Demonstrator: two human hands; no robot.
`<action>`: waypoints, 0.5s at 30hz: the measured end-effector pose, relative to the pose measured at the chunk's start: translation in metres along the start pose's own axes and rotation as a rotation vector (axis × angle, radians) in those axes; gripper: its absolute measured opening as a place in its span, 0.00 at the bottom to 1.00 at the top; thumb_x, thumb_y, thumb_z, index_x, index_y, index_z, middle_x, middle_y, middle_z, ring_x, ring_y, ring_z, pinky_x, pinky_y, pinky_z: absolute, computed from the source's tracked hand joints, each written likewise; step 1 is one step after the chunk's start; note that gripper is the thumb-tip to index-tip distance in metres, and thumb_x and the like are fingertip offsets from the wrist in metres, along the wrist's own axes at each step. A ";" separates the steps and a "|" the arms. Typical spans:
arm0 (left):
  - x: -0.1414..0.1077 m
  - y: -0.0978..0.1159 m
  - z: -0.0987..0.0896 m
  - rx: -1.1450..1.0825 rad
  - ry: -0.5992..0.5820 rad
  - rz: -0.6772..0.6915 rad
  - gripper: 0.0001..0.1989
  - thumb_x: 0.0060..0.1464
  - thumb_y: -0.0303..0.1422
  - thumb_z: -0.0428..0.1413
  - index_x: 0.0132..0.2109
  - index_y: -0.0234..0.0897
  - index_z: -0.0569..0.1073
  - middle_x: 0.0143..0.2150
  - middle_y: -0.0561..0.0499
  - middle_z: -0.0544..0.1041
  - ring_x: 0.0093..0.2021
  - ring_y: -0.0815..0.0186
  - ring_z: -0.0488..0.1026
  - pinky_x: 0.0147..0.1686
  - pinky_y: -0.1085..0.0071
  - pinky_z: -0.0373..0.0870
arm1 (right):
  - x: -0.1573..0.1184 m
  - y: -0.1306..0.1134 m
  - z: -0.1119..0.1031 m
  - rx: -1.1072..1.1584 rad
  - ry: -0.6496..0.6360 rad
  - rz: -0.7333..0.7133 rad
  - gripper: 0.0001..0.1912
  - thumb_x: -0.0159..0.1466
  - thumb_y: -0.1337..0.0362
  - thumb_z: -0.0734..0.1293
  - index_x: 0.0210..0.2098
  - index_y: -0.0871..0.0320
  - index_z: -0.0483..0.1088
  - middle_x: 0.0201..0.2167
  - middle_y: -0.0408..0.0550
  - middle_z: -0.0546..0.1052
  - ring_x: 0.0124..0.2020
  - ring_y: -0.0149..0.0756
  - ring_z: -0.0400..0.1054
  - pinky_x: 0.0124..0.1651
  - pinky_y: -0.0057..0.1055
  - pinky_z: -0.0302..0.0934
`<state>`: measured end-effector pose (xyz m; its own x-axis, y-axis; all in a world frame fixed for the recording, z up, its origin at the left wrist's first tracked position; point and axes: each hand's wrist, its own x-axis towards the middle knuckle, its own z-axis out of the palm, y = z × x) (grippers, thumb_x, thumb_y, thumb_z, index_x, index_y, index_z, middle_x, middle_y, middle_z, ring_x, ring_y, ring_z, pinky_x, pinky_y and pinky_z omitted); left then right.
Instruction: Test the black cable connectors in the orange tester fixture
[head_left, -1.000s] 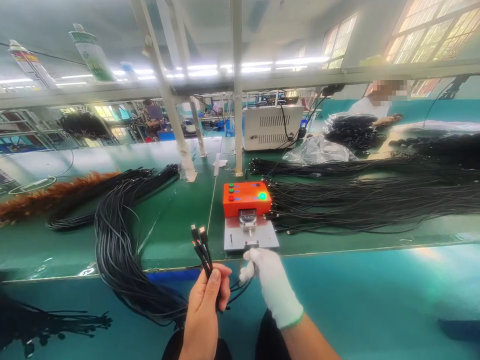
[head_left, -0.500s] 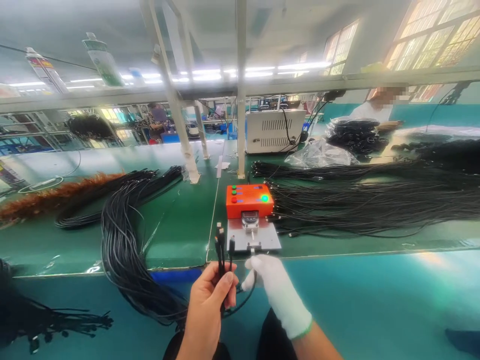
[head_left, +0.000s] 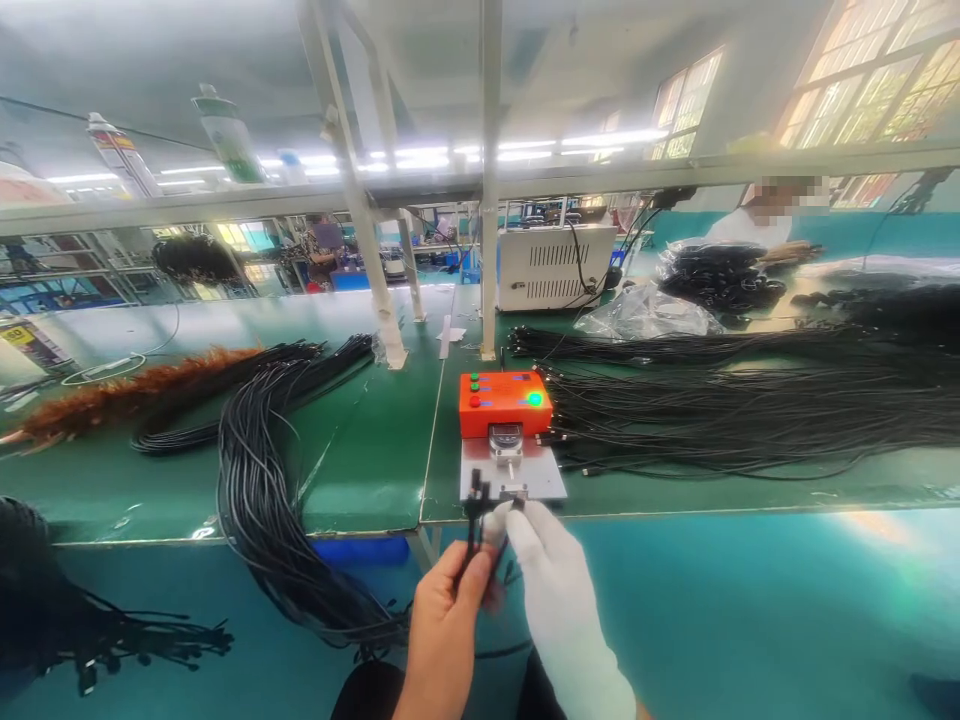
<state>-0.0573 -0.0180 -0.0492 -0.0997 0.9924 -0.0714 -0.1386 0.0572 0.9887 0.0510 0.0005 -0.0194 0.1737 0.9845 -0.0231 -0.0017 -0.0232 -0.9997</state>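
Note:
My bare left hand (head_left: pixel 456 590) is closed around several black cables (head_left: pixel 474 505), their connector ends sticking up above the fingers. Just right of it, my white-gloved right hand (head_left: pixel 541 555) pinches a black cable connector (head_left: pixel 518 503) between thumb and fingertips, at the front of the metal fixture plate (head_left: pixel 547 472). Whether this connector touches the fixture is hard to tell. Behind the plate sits an orange tester box (head_left: pixel 504 405) with green and red buttons and a bright green light. A small gauge-like metal part (head_left: pixel 505 438) stands at its front.
Left, a thick bundle of black cables (head_left: pixel 259 470) hangs over the bench edge. More black cables (head_left: pixel 720 405) lie to the right. Shelf posts (head_left: pixel 489 250) rise behind the tester, near a white metal case (head_left: pixel 556 268). A co-worker (head_left: pixel 757 225) sits at back right.
My left hand has moved right, bringing its cables up against my right hand. The right fingertips now show a connector above them. The camera view has shifted slightly.

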 end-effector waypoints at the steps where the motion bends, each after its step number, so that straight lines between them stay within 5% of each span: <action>1: 0.001 0.000 -0.001 -0.030 0.072 0.010 0.13 0.53 0.40 0.57 0.30 0.35 0.74 0.24 0.54 0.72 0.27 0.69 0.68 0.29 0.75 0.64 | 0.003 0.004 0.000 0.053 0.013 0.035 0.13 0.62 0.57 0.59 0.28 0.57 0.69 0.21 0.45 0.74 0.26 0.37 0.69 0.32 0.30 0.60; 4: 0.003 0.003 -0.006 -0.116 0.165 0.012 0.12 0.55 0.41 0.55 0.33 0.36 0.74 0.22 0.56 0.71 0.22 0.72 0.66 0.25 0.77 0.63 | 0.013 0.022 -0.004 0.172 -0.046 0.093 0.13 0.63 0.58 0.58 0.28 0.58 0.67 0.14 0.40 0.68 0.21 0.34 0.67 0.30 0.29 0.59; 7: 0.003 0.006 -0.008 -0.126 0.125 -0.003 0.12 0.55 0.41 0.55 0.34 0.35 0.74 0.19 0.58 0.67 0.17 0.76 0.58 0.17 0.80 0.54 | 0.021 0.037 -0.007 0.199 -0.117 0.128 0.13 0.62 0.60 0.58 0.26 0.60 0.66 0.12 0.39 0.66 0.17 0.32 0.65 0.26 0.28 0.57; 15: 0.001 0.010 -0.008 -0.110 0.097 -0.021 0.13 0.54 0.42 0.56 0.34 0.35 0.74 0.19 0.58 0.65 0.18 0.76 0.57 0.18 0.80 0.53 | 0.032 0.048 -0.005 0.259 -0.168 0.164 0.13 0.62 0.59 0.58 0.29 0.62 0.68 0.11 0.41 0.68 0.17 0.32 0.64 0.25 0.30 0.58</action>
<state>-0.0665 -0.0177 -0.0402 -0.1897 0.9757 -0.1098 -0.2481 0.0606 0.9668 0.0618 0.0298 -0.0680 -0.0136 0.9867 -0.1620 -0.2700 -0.1597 -0.9495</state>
